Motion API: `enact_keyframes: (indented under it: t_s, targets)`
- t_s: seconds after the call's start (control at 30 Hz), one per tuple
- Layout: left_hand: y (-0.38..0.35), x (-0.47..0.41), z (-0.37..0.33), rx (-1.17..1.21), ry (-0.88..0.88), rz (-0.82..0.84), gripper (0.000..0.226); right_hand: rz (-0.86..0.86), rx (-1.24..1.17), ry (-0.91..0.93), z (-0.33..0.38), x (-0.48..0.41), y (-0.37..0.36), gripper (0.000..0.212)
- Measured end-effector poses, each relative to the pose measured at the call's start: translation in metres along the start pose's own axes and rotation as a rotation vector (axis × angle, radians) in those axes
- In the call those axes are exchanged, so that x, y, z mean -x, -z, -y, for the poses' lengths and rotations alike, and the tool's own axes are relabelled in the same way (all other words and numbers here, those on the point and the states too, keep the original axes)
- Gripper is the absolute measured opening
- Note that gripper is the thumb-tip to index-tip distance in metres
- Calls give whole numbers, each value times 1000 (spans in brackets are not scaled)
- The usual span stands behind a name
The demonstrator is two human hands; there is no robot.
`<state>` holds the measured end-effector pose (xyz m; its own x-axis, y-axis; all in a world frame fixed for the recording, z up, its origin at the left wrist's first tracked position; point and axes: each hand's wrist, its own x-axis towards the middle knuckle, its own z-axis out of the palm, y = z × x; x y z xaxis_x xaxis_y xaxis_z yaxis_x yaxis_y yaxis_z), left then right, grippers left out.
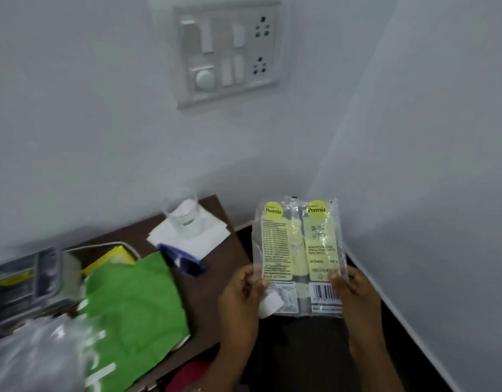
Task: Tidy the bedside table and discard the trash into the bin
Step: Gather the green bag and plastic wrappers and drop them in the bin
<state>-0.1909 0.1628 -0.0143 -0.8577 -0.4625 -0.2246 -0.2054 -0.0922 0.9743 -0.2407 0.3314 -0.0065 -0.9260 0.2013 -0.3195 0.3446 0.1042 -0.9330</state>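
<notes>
Clear plastic pkt [299, 256] w/ two yellow "Premia" labels, held upright in both my hands, off the right edge of the bedside table [208, 301], over dark floor near the wall corner. L hand [241, 295] pinches pkt's lower-left edge, thumb on front. R hand [354, 292] pinches lower-right edge by the barcode, thumb on front too. Small white piece [269, 305] sits at my L hand by pkt's bottom corner; can't tell what it is.

On tabletop: drinking glass [184, 219] at back right corner, standing on white paper [193, 241]. Blue item [184, 261] just in front of the paper, blurred. Green bag [133, 301] w/ white lettering covers the middle, reaching the front edge. Yellow item [114, 257] behind the bag. Grey blurred thing [26, 278] at left edge. Switchboard [227, 52] on wall above.
</notes>
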Motion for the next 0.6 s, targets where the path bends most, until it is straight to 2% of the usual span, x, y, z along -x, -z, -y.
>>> enact_keyframes:
  t_s: [0.1,0.17,0.27,0.4,0.47,0.6]
  targets:
    - [-32,-26,7,-91,6,66,25,-136,30,49,-12,-36,16,13]
    - [-42,-40,11,-199,-7,39,37,-179,48,58,-27,-67,17,14]
    - [-37,-49,10,-340,-99,1,38,-199,125,-44,-68,-114,6,17]
    - [-12,-50,21,-360,-190,-17,40,-212,345,-203,-120,-151,-17,56]
    - [4,-51,26,-364,-173,-28,52,-260,552,-120,-131,-154,-27,63]
    - [21,-45,23,-336,-118,-35,72,-150,835,176,-159,-141,-50,46]
